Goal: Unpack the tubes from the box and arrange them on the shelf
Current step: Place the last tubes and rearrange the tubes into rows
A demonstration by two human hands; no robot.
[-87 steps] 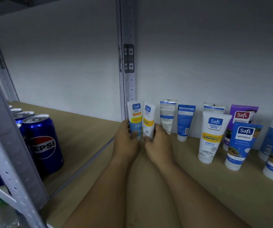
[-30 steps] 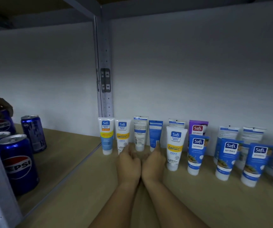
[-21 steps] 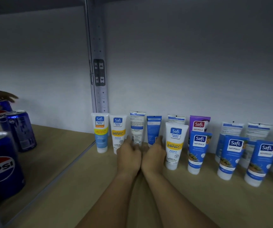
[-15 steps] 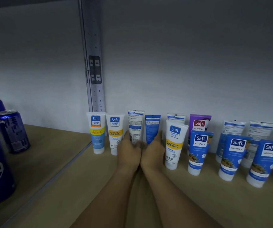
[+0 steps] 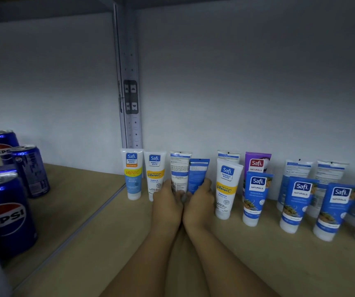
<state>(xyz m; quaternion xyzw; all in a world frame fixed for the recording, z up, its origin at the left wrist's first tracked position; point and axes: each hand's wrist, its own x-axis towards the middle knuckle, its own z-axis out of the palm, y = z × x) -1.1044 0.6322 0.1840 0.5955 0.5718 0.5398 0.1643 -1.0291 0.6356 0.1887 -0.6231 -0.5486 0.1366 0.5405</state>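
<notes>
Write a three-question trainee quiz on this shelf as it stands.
1. True or false: the blue tube in the right hand shows its front logo.
2. What does the left hand grip? A) a Pepsi can B) the white tube turned back-side out C) nothing
3. Fill in: the purple tube stands in the ____ row.

Key: 1 false, its printed back faces out; 2 B; 3 back.
</notes>
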